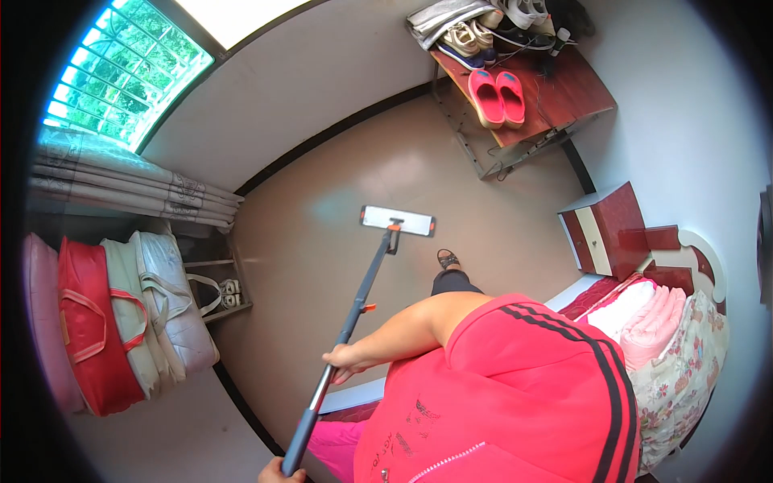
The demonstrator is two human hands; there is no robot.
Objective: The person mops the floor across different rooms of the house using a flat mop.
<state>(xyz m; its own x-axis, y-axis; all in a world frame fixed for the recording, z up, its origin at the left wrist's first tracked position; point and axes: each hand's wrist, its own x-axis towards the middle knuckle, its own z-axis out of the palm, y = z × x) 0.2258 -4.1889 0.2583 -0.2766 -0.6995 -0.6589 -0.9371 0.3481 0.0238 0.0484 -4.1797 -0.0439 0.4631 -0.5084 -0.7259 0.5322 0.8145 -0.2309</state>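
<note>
My right hand (344, 363) is closed around the middle of a flat mop's handle (357, 308). Lower in the view, my left hand (282, 471), partly cut off by the bottom edge, grips the grey end of the same handle. An orange clip sticks out from the shaft. The flat mop head (398, 221), white on its upper face with dark and orange ends, rests on the brownish floor (302, 253). A foot in a dark sandal (448, 259) stands to the right of the handle, below the mop head.
At the top right, a table (558, 90) carries pink slippers (496, 99) and other shoes. Right of the floor stand a bedside cabinet (616, 232) and folded bedding (652, 326). Bulky storage bags (99, 326) line the left, near a low shelf (228, 311) with shoes. A bed edge (353, 395) runs behind my arm.
</note>
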